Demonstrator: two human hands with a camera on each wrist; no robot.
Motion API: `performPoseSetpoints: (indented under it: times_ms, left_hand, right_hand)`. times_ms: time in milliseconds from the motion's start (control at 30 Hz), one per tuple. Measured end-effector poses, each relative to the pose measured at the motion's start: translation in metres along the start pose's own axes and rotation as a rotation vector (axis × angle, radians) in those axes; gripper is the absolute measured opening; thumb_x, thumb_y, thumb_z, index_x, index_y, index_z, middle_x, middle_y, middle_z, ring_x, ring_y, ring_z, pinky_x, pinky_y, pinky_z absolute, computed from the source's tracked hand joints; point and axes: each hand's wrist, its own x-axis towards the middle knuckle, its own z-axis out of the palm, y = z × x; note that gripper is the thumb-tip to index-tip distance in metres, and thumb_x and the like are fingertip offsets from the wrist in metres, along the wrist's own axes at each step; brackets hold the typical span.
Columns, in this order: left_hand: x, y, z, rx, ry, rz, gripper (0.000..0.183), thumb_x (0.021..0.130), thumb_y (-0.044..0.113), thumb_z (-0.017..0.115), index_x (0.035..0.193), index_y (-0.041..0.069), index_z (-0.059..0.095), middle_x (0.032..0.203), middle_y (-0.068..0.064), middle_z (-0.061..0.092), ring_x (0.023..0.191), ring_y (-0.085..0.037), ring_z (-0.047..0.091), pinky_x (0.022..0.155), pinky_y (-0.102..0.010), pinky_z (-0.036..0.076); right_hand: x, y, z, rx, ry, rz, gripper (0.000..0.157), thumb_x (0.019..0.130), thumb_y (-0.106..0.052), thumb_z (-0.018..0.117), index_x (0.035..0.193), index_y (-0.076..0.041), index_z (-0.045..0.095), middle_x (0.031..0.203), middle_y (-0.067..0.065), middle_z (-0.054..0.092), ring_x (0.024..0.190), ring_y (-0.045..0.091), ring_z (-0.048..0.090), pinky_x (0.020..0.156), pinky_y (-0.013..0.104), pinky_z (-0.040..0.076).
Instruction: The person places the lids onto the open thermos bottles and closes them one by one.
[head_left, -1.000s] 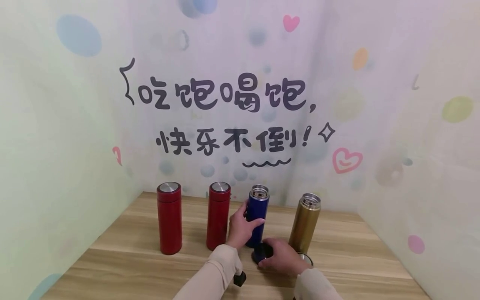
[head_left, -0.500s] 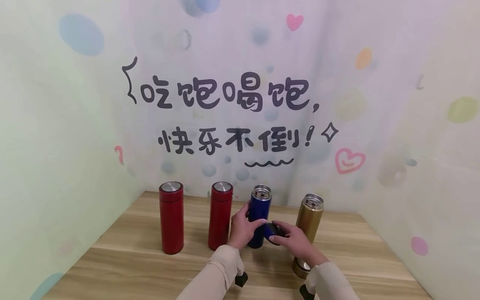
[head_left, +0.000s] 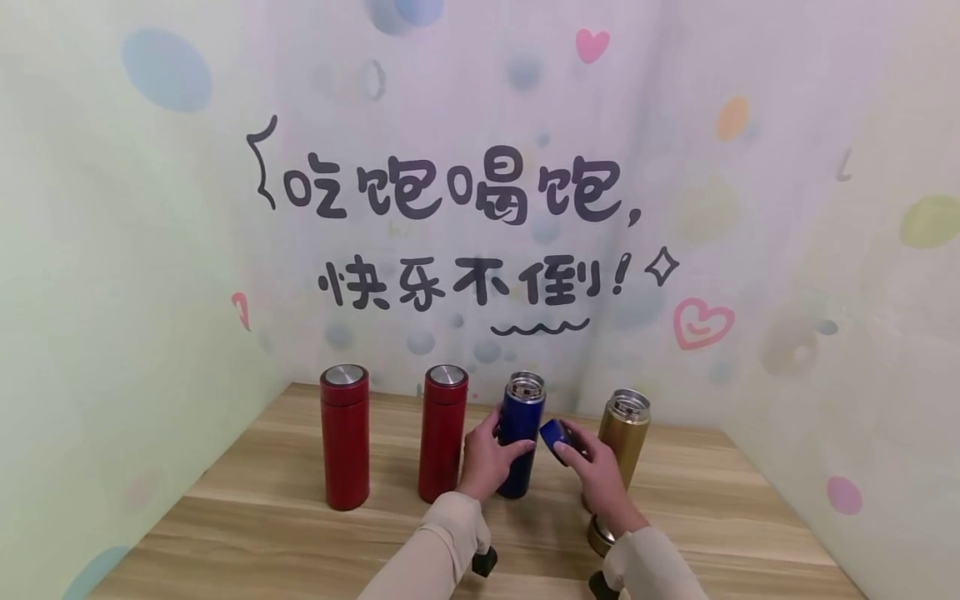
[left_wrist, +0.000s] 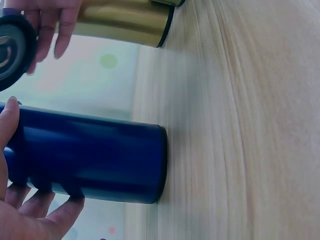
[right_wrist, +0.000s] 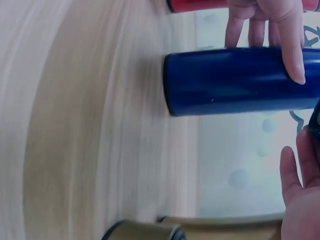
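An uncapped blue thermos bottle point(head_left: 523, 417) stands upright on the table, its steel mouth showing. My left hand point(head_left: 487, 461) grips its side, thumb in front and fingers round the back, as the left wrist view also shows on the blue body point(left_wrist: 100, 155). To the right of that bottle, my right hand point(head_left: 603, 483) holds the blue lid point(head_left: 553, 442) tilted in the air, apart from the mouth. In the left wrist view the lid's dark underside point(left_wrist: 20, 55) faces the camera. Behind the right hand stands an uncapped gold thermos bottle point(head_left: 626, 437), partly hidden.
Two red thermos bottles with lids on, one far left point(head_left: 346, 450) and one nearer point(head_left: 442, 446), stand left of the blue one. A gold lid point(head_left: 600, 536) lies on the wooden table point(head_left: 247, 533) by my right wrist. A printed curtain point(head_left: 420, 100) encloses the back and sides.
My right hand has lifted the blue lid from the tabletop and raised it beside the blue bottle, tilting it. My left hand keeps its grip on the bottle.
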Motion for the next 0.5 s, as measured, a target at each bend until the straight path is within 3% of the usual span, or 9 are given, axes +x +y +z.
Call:
performPoseSetpoints:
  times_ms: [200,500]
  left_hand:
    - [0.000,0.001,-0.002,-0.006,0.004,-0.003,0.071,0.079,0.022,0.082,0.141,0.010,0.050,0.128,-0.013,0.062,0.113,-0.031,0.061,0.096,-0.052,0.046]
    - [0.000,0.003,0.000,-0.007,0.008,-0.007,0.072,0.079,0.023,0.083,0.142,0.011,0.051,0.128,-0.012,0.062,0.113,-0.030,0.061,0.096,-0.050,0.047]
  right_hand:
    - [0.002,-0.007,0.011,0.041,0.072,-0.027,0.044,0.098,-0.023,0.059,0.137,-0.004,0.054,0.125,0.022,0.059,0.104,0.029,0.059,0.083,0.031,0.050]
    - [0.007,-0.019,0.021,0.089,0.191,-0.010,0.054,0.099,-0.033,0.058,0.145,-0.008,0.044,0.140,0.022,0.049,0.122,0.037,0.051,0.100,0.053,0.042]
